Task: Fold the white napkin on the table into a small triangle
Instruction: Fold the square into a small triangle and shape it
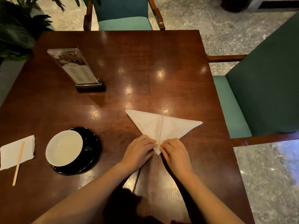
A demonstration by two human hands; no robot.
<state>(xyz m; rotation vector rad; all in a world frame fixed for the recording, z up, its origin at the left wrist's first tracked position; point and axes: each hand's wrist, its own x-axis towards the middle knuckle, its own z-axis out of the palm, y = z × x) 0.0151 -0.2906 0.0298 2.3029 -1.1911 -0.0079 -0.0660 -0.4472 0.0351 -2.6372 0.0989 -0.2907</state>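
The white napkin [150,123] is lying on the brown table [145,62], at about 4 o'clock from the table's middle. It is making a wide triangle shape, with two flaps meeting at a line down the middle. Its pointy tip is pointing to 6 o'clock, toward the person.

The left hand [137,152] and the right hand [175,152] are sitting side by side at that tip. Both hands are curling their fingers and pinching the tip of the napkin.

A white cup [64,147] is sitting on a black saucer [93,143] at 8 o'clock. A clear menu stand [74,67] is standing at 10 o'clock. A wooden stick [19,162] is lying across a small paper sheet [9,152] at 9 o'clock. Green chairs are waiting at 12 o'clock [124,15] and 3 o'clock [262,88].
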